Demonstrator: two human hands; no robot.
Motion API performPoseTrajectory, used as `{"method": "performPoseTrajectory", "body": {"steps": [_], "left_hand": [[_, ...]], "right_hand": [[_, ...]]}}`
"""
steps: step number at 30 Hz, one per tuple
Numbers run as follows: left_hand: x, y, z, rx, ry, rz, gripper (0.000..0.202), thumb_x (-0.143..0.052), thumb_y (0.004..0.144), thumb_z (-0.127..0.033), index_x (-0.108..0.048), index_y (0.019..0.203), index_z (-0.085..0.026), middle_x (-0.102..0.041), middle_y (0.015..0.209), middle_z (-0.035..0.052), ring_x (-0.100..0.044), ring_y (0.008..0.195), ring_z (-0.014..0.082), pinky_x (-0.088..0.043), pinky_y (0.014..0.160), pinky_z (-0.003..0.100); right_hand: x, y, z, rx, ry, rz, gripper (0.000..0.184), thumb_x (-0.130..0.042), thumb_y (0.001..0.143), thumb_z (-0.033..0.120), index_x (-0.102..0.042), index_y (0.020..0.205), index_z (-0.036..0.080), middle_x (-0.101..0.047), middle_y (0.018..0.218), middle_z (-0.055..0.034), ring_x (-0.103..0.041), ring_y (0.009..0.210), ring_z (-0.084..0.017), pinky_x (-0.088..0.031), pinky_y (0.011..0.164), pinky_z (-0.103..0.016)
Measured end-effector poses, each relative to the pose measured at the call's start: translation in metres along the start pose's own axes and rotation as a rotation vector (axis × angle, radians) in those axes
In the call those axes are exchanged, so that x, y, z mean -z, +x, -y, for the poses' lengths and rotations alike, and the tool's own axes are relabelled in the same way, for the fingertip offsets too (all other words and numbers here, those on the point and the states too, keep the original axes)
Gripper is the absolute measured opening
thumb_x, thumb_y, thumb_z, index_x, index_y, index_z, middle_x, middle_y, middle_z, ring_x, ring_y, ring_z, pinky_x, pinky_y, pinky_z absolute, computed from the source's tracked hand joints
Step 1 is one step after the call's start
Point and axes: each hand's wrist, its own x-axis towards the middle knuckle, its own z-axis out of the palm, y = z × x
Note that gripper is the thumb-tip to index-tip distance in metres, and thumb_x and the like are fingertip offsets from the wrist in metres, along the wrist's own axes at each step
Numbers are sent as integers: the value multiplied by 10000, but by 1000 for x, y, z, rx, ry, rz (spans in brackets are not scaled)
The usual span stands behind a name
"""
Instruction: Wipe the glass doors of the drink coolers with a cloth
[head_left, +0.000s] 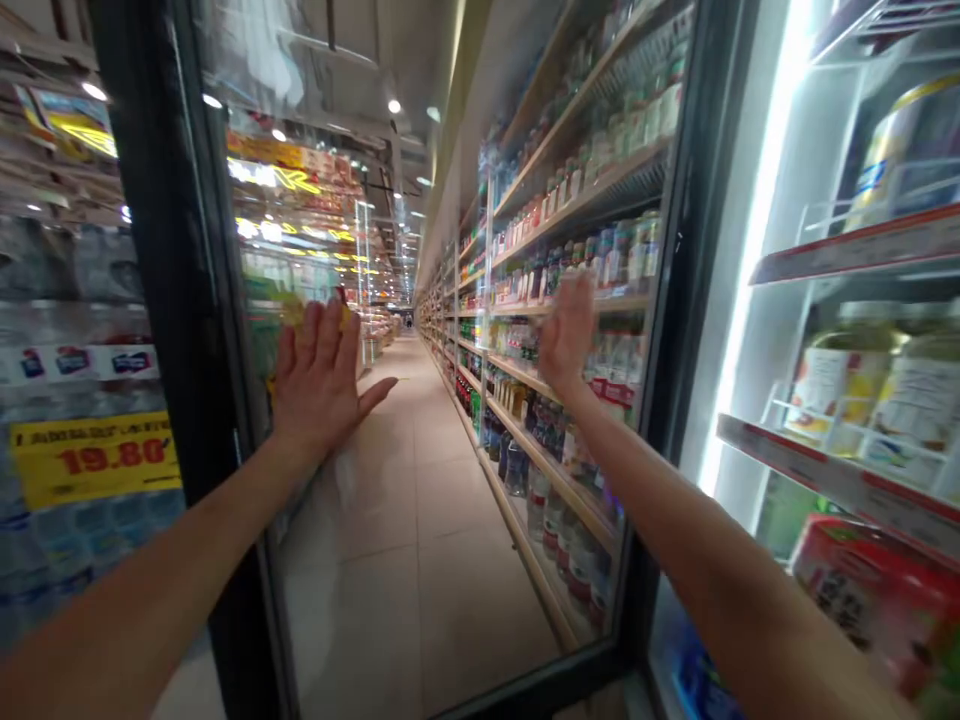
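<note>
A glass fridge door (420, 620) with a black frame stands open before me, and the aisle shows through its pane. My left hand (319, 375) lies flat toward the left side of the glass, fingers stretched and thumb out, holding nothing. My right hand (570, 335) is raised toward the right part of the same pane, its fingers pointing up. Motion smears those fingers, and a pale patch shows at their tips; whether it is something held cannot be made out. Exact contact of the right hand with the glass is also unclear.
On the right, the lit fridge holds bottles (847, 375) on wire shelves and a red package (874, 590) lower down. Packs of bottled water (67, 550) stand at left under a yellow price sign (97, 460). Stocked shelves (570, 220) line the aisle floor (405, 480) beyond the glass.
</note>
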Motion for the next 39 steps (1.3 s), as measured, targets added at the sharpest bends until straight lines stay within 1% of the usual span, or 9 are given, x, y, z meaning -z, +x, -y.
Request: {"method": "performPoseTrajectory", "body": {"steps": [4,11,17,22,24,30,35,37,39], "left_hand": [[1,0,0,1,9,-7,795,-381,843,-613,-192,1426,-106,-179,1512,171,-74,1409,295,-76,1107,533],[-3,-1,3,-39,66,-43,807,-409,841,-591,-179,1430,-89,-207,1497,199,-72,1410,286,-89,1113,514],[-5,-2,6,-67,57,-75,818,-402,838,-601,-149,1439,-109,-186,1504,195,-64,1413,280,-89,1110,520],[-4,-1,4,-37,56,-47,817,-384,836,-618,-146,1443,-124,-203,1500,191,-84,1409,292,-98,1106,527],[-3,-1,3,-43,72,-51,822,-390,835,-616,-141,1444,-123,-200,1501,193,-88,1408,295,-103,1105,528],[0,-1,1,-22,96,-39,783,-393,852,-571,-162,1441,-109,-211,1496,195,-104,1405,302,-125,1112,517],[0,-2,1,8,62,-33,776,-439,836,-536,-170,1444,-136,-226,1494,179,-133,1400,309,-111,1118,528],[0,-3,1,-1,75,-49,777,-455,833,-525,-178,1443,-132,-244,1487,186,-146,1398,306,-115,1119,522],[-1,-3,1,-13,85,-62,766,-458,838,-507,-181,1442,-127,-254,1481,193,-151,1397,304,-118,1120,517]], "right_hand": [[-11,-55,54,488,29,183,544,-374,898,255,-265,1431,259,-304,1485,-20,-134,1417,-200,-197,1135,-425],[-10,-71,13,-87,27,-155,532,-237,931,249,-186,1458,195,-268,1490,-122,-171,1405,-247,-253,1079,-522],[-13,-64,66,379,87,130,516,-320,908,258,-296,1424,246,-321,1476,-27,-120,1417,-177,-160,1143,-418],[-2,-53,-8,-38,33,-71,513,-224,925,268,-290,1427,182,-285,1483,-109,-171,1404,-221,-218,1101,-499],[-5,-51,-8,-165,35,-172,527,-204,925,261,-256,1438,146,-260,1489,-141,-143,1411,-243,-231,1087,-522],[-10,-54,26,385,81,77,497,-339,910,252,-327,1406,277,-361,1458,-31,-176,1407,-177,-204,1130,-434],[2,-37,-48,-99,52,-162,483,-259,940,295,-329,1408,200,-300,1483,-108,-199,1399,-214,-235,1105,-490],[0,-35,-44,-190,55,-225,506,-234,941,285,-279,1430,166,-256,1497,-136,-158,1409,-231,-224,1103,-511],[-5,-40,-15,-53,68,-154,524,-263,929,262,-239,1445,174,-258,1498,-129,-137,1413,-239,-222,1102,-520]]}}
